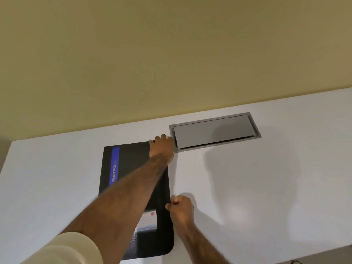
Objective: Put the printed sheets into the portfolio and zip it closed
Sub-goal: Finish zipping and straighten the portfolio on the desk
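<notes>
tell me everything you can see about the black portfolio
The portfolio is a flat black case with rounded corners, lying closed on the white table. A blue strip near its left edge reads PORTFOLIO in white. A clear pocket on its cover holds a pale card with a red dot. The left hand presses its far right corner, forearm crossing the cover; the right hand pinches at its right edge. Material looks like matte synthetic.
</notes>
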Available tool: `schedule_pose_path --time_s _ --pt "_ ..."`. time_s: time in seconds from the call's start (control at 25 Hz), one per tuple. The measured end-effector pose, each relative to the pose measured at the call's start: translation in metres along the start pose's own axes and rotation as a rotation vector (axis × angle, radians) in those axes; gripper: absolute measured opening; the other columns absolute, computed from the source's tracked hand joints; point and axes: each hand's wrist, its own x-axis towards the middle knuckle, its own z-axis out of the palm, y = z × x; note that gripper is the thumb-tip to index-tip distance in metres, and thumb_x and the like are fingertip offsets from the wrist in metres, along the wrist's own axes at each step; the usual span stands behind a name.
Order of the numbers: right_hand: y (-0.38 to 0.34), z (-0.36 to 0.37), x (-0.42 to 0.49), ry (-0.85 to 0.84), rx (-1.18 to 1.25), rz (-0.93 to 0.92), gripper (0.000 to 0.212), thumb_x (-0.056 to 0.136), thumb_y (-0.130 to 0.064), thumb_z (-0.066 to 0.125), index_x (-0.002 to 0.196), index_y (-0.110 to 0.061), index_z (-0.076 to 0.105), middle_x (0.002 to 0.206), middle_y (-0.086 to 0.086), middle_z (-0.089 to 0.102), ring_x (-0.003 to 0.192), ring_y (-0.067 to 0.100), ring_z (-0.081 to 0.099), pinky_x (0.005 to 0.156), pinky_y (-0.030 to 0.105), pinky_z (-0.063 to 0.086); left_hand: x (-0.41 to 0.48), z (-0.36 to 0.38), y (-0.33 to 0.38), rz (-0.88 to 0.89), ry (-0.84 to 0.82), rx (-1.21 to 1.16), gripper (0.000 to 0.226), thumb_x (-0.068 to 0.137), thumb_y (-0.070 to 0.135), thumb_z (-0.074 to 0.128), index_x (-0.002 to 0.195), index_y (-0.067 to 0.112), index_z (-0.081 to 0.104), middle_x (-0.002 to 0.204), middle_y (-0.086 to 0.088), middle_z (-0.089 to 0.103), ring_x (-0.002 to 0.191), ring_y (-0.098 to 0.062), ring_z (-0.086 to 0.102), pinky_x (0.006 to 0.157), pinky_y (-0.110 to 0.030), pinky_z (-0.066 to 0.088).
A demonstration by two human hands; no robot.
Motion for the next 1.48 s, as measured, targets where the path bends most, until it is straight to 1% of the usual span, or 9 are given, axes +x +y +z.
schedule_pose_path --time_s 0.28,0.4,0.56,0.68,0.84,0.96,1.08,1.24,1.48 --pt "-0.008 -0.007 0.009 -0.012 -0.136 0.002 0.005 0.094 -0.023 0.063 0.091 -0.019 0.061 0.088 -0.001 0.066 0.08 0.015 0.067 0.079 0.029 0.06 0.042 -0.03 -0.028 -0.393 -0.16 -0.437 0.044 0.09 0.011 0.048 0.135 0.008 0.05 0.135 -0.015 0.055 0.125 -0.033 0.048 0.107 -0.053 0.039" --pt "-0.034 -0.01 0.016 0.031 -0.253 -0.105 0.009 0.093 -0.027 0.063 0.095 -0.019 0.062 0.089 -0.003 0.066 0.081 0.015 0.067 0.082 0.033 0.06 0.046 -0.033 -0.041 -0.436 -0.179 -0.494 0.045 0.093 0.012 0.051 0.137 0.004 0.05 0.135 -0.018 0.056 0.123 -0.035 0.053 0.105 -0.05 0.044" --pt "-0.113 0.0 0.059 0.016 -0.087 -0.282 0.023 0.092 -0.025 0.067 0.114 -0.025 0.059 0.104 -0.011 0.063 0.091 0.013 0.067 0.082 0.024 0.058 0.048 -0.033 -0.044 -0.414 -0.179 -0.514 0.041 0.093 0.011 0.053 0.134 0.005 0.053 0.135 -0.016 0.057 0.125 -0.035 0.053 0.107 -0.051 0.043" --pt "-0.163 0.006 0.096 -0.011 -0.009 -0.346 0.012 0.09 -0.014 0.069 0.101 -0.017 0.066 0.091 -0.005 0.066 0.077 0.01 0.064 0.062 0.011 0.049 0.052 -0.031 -0.043 -0.384 -0.167 -0.522 0.039 0.092 0.01 0.055 0.13 0.006 0.056 0.133 -0.015 0.058 0.123 -0.034 0.054 0.105 -0.051 0.044" --pt "-0.179 0.01 0.123 -0.053 0.011 -0.305 0.008 0.093 0.001 0.059 0.087 0.003 0.064 0.077 0.003 0.061 0.069 0.015 0.061 0.061 0.019 0.056 0.056 -0.024 -0.044 -0.355 -0.13 -0.514 0.038 0.09 0.012 0.065 0.127 0.007 0.058 0.128 -0.015 0.062 0.119 -0.032 0.056 0.104 -0.05 0.046" --pt "-0.182 0.013 0.129 -0.078 0.011 -0.264 0.025 0.094 -0.001 0.058 0.071 -0.011 0.061 0.076 0.002 0.061 0.073 0.016 0.062 0.079 0.032 0.058 0.059 -0.023 -0.045 -0.331 -0.102 -0.459 0.036 0.087 0.012 0.066 0.122 0.008 0.059 0.125 -0.013 0.063 0.122 -0.031 0.053 0.111 -0.051 0.034" --pt "-0.183 0.015 0.134 -0.044 -0.071 -0.301 0.028 0.09 -0.004 0.067 0.065 -0.016 0.058 0.071 0.001 0.06 0.07 0.019 0.062 0.071 0.031 0.056 0.062 -0.02 -0.05 -0.317 -0.043 -0.393 0.035 0.084 0.015 0.062 0.119 0.01 0.06 0.122 -0.011 0.063 0.124 -0.03 0.051 0.115 -0.053 0.022" --pt "-0.182 0.017 0.138 -0.005 -0.091 -0.311 0.017 0.084 -0.011 0.077 0.073 -0.006 0.064 0.075 0.007 0.066 0.07 0.022 0.063 0.069 0.034 0.057 0.066 -0.015 -0.07 -0.474 -0.042 -0.514 0.038 0.086 0.014 0.055 0.124 0.009 0.058 0.13 -0.013 0.059 0.128 -0.032 0.048 0.116 -0.052 0.021" --pt "-0.179 0.01 0.141 0.042 -0.255 -0.388 0.024 0.088 -0.025 0.073 0.074 -0.009 0.061 0.067 -0.003 0.058 0.066 0.016 0.06 0.064 0.022 0.052 0.063 -0.008 -0.124 -0.713 -0.032 -0.705 0.036 0.093 0.018 0.055 0.125 0.002 0.057 0.137 -0.017 0.054 0.131 -0.036 0.044 0.117 -0.049 0.027"
